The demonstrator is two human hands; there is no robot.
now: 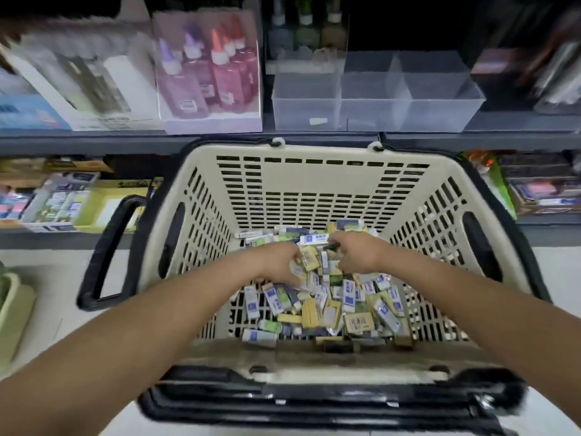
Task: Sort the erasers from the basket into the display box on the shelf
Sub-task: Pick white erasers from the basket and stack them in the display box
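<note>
A cream plastic basket (314, 184) with black handles stands on the floor below the shelf, its bottom covered with several small wrapped erasers (327, 306) in white, blue, green and yellow. Both my hands are down inside it on the pile. My left hand (279, 262) has its fingers curled round a few erasers. My right hand (358, 253) is curled too, gripping erasers and a dark one near its fingertips. A clear display box (377, 99) with dividers sits on the shelf straight above the basket, with one small white item in its left compartment.
To the left of the clear box stands a pink carton of glue bottles (210, 77), then white and blue boxes. Dark boxes are at the right. A lower shelf holds more stationery (63, 199). A green object (12, 313) stands on the floor at the left.
</note>
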